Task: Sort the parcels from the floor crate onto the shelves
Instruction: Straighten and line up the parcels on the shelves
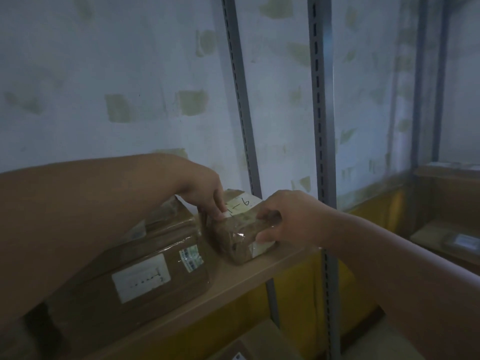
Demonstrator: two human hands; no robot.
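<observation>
Setting a small taped parcel (240,227) on the shelf (262,275), a person steadies it just beside a larger parcel (145,268) already there. The left hand (205,189) presses fingertips on its labelled top; the right hand (288,219) curls around its near right end, thumb underneath the corner. The parcel's long axis runs from the shelf's front edge back toward the wall, handwritten label facing up. Placement looks nearly finished; the next move likely calls for letting go and returning to the crate, which is out of view.
</observation>
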